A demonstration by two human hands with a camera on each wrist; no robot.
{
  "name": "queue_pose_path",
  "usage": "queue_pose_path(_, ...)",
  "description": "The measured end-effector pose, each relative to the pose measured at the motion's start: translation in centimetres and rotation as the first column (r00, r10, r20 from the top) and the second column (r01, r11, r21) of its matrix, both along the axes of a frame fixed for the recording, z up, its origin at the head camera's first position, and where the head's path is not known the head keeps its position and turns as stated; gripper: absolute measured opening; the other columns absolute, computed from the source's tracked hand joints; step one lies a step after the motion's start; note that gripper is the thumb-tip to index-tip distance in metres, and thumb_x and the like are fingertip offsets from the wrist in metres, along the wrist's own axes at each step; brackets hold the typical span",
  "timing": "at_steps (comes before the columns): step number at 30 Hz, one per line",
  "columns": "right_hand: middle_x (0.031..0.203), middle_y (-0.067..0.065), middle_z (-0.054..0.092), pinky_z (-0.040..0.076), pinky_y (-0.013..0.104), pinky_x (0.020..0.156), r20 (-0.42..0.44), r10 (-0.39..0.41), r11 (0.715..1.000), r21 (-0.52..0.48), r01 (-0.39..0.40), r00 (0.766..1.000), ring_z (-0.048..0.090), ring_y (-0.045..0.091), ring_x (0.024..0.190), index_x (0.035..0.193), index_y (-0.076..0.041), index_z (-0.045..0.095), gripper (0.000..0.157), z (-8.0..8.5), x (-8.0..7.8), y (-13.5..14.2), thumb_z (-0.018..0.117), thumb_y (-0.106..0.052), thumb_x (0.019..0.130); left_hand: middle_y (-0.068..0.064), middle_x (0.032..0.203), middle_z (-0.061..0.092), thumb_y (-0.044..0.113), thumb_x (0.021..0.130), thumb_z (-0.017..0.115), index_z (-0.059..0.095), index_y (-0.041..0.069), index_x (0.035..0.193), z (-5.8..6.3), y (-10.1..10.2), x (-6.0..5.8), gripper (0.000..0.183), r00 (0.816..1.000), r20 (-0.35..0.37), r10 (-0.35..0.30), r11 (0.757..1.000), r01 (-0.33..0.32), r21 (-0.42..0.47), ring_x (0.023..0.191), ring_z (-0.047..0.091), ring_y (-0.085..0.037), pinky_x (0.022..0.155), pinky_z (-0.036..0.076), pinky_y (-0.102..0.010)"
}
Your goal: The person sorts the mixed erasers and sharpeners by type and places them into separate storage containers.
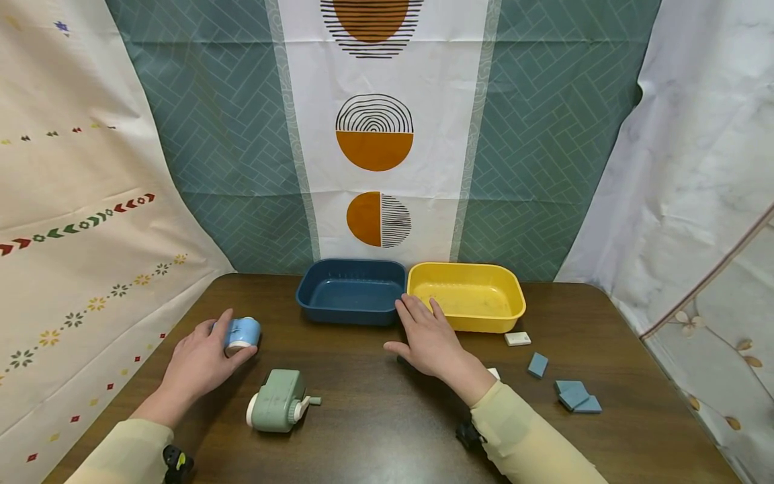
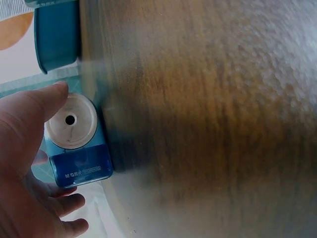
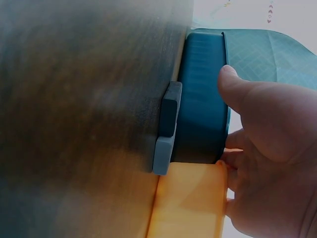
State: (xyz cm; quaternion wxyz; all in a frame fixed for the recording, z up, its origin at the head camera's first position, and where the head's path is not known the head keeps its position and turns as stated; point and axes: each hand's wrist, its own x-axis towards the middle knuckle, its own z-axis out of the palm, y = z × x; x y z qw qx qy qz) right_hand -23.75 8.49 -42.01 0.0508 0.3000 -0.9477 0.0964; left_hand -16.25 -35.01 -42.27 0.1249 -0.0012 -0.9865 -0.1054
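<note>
My left hand (image 1: 196, 359) holds a blue pencil sharpener (image 1: 243, 333) at the table's left side, thumb and fingers about it. In the left wrist view, the sharpener's round white face (image 2: 81, 130) with a pencil hole shows, above a dark blue see-through lower part. Near it stands a green crank pencil sharpener (image 1: 279, 400). My right hand (image 1: 429, 339) hovers with straight fingers before the blue bin (image 1: 351, 316) and the yellow bin (image 1: 478, 325), holding nothing. In the right wrist view, a dark block (image 3: 170, 109) and a grey-blue block (image 3: 163, 155) lie beyond the palm.
The two bins stand side by side at the table's back edge. To the right lie a white block (image 1: 517, 339), a blue-grey block (image 1: 537, 365) and several overlapping blue-grey blocks (image 1: 574, 393). Another white piece (image 1: 494, 372) peeks out beside my right wrist. Patterned cloths hang around.
</note>
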Motion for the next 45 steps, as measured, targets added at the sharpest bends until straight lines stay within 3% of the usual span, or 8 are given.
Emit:
queue_pose_path(19,0.178,0.019,0.033,0.016,0.062,0.134,-0.006,-0.008,1.0,0.025,0.008,1.0,0.03,0.034,0.165,0.171,-0.002,0.037,0.09,0.1,0.1,-0.1,0.064,-0.06,0.108,-0.049,0.143,0.042,0.052,0.094,0.085,0.033,-0.002,0.166,-0.2,0.1,-0.1,0.104,0.999,0.026,0.018,0.999,-0.019,0.039,0.12,0.055,-0.068,0.103,0.04,-0.081)
queue_pose_path(27,0.181,0.016,0.027,0.01,0.059,0.136,-0.001,0.001,1.0,0.018,-0.001,1.0,0.025,0.032,0.167,0.174,-0.005,0.032,0.094,-1.5,-1.2,0.2,0.059,-0.067,0.108,-0.051,0.138,0.046,0.049,0.092,0.088,0.035,-0.002,0.165,-0.1,0.2,-0.5,0.103,1.0,0.005,0.018,1.0,-0.018,0.016,0.116,0.058,-0.069,0.101,0.041,-0.081)
queue_pose_path(36,0.179,0.018,0.03,0.011,0.061,0.135,0.023,-0.004,1.0,-0.001,0.004,1.0,0.027,0.034,0.166,0.172,-0.002,0.035,0.091,-0.3,-0.4,0.1,0.066,-0.058,0.108,-0.051,0.136,0.047,0.044,0.091,0.088,0.034,-0.003,0.165,0.1,0.4,-0.6,0.102,1.0,0.019,0.006,1.0,-0.007,0.02,0.114,0.058,-0.069,0.102,0.041,-0.081)
queue_pose_path(45,0.179,0.017,0.031,0.012,0.06,0.135,0.019,-0.017,1.0,0.011,0.017,1.0,0.028,0.033,0.166,0.172,-0.003,0.036,0.089,0.1,0.0,0.0,0.065,-0.059,0.108,-0.051,0.135,0.049,0.043,0.09,0.089,0.036,-0.006,0.162,0.2,0.8,-0.8,0.102,1.0,0.012,-0.005,1.0,0.005,0.008,0.107,0.061,-0.067,0.098,0.043,-0.08)
